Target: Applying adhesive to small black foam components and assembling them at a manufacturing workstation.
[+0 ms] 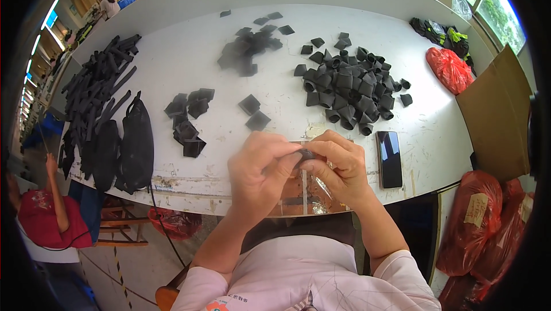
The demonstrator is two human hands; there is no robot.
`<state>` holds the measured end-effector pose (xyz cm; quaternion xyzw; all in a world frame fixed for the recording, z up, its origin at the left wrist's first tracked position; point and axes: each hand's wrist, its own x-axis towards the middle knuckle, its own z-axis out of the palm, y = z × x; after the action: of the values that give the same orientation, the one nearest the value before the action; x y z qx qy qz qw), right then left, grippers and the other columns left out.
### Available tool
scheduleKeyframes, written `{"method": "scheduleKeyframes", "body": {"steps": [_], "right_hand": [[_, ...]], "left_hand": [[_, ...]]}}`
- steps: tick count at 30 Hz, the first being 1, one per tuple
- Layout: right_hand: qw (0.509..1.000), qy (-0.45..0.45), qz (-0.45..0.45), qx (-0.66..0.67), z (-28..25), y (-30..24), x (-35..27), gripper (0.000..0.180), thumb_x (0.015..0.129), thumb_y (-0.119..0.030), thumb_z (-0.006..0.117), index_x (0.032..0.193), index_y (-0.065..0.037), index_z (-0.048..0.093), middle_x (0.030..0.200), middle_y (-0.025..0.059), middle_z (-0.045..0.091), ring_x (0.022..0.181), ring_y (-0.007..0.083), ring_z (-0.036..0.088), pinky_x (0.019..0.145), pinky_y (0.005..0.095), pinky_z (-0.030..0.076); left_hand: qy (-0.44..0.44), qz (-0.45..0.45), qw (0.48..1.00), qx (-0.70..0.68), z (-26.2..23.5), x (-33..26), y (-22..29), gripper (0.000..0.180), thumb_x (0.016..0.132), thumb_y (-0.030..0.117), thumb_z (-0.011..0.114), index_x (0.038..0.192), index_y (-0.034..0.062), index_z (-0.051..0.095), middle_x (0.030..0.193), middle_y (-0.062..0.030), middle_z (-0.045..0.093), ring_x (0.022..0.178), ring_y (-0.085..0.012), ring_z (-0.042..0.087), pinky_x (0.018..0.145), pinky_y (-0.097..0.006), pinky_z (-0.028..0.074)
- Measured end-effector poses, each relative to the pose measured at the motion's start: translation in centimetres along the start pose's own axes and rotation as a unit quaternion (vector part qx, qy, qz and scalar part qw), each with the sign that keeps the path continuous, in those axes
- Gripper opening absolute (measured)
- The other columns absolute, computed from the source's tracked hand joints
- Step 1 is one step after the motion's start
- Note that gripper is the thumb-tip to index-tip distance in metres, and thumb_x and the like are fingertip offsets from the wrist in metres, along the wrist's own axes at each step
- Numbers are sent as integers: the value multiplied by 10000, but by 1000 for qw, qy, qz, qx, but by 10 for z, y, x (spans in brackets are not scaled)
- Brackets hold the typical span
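Both hands meet above the front edge of the white table (206, 138). Between finger and thumb, my left hand (258, 164) pinches a small black fabric piece (308, 155). My right hand (340, 167) grips the other side of the same piece, and the fingers hide most of it. Just beyond the left hand lie two flat black squares (251, 104). A small group of black squares (186, 124) rests further left. Beyond the right hand is a heap of black pieces curled into short tubes (350, 84).
A phone (390, 159) lies right of my hands. Black strips (94, 87) and dark pouches (136, 141) cover the left side. More black squares (249, 47) lie at the back. A red bag (450, 70) and cardboard (496, 118) stand at right. Another person (49, 216) sits at far left.
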<state>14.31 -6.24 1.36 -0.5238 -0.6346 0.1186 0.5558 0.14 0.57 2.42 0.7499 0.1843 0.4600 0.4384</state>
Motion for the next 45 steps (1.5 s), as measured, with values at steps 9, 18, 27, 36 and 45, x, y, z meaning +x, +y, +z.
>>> {"method": "scheduleKeyframes", "body": {"steps": [9, 18, 27, 36, 45], "right_hand": [[998, -13, -56, 5, 1, 11, 1, 136, 667, -11, 637, 791, -6, 583, 653, 60, 535, 552, 191, 464, 470, 284, 364], [993, -41, -86, -69, -2, 2, 10, 168, 620, -57, 664, 759, -12, 579, 618, 51, 499, 524, 187, 433, 446, 295, 347], [990, -2, -104, -93, -1, -4, 9, 172, 617, -32, 662, 772, -9, 592, 637, 53, 531, 514, 184, 452, 446, 274, 355], [997, -25, 3, 74, -13, 1, 14, 102, 764, -93, 627, 750, 2, 591, 571, 39, 505, 480, 142, 447, 445, 257, 353], [932, 172, 312, 64, -3, 22, -32, 318, 905, -246, 453, 837, 33, 590, 568, 5, 497, 512, 47, 417, 471, 178, 318]], "left_hand": [[43, 156, 972, 173, 6, -2, -1, 89, 721, 17, 657, 789, -10, 607, 693, -70, 558, 592, -130, 485, 484, -235, 377], [37, -30, 985, -164, 3, -11, -19, 80, 764, 17, 616, 839, -8, 612, 780, -84, 581, 692, -137, 523, 613, -224, 411], [31, 2, 997, -68, 2, -8, -14, 84, 754, 9, 624, 836, -4, 609, 741, -93, 574, 637, -132, 525, 534, -216, 413], [75, -69, 979, -174, -7, -5, -50, 189, 833, 165, 547, 845, -17, 600, 753, -65, 580, 668, -114, 530, 615, -233, 419], [-1, -305, 843, 444, -35, 54, -214, 421, 717, 269, 625, 1033, 12, 519, 1042, -212, 539, 953, -299, 526, 762, -365, 436]]}}
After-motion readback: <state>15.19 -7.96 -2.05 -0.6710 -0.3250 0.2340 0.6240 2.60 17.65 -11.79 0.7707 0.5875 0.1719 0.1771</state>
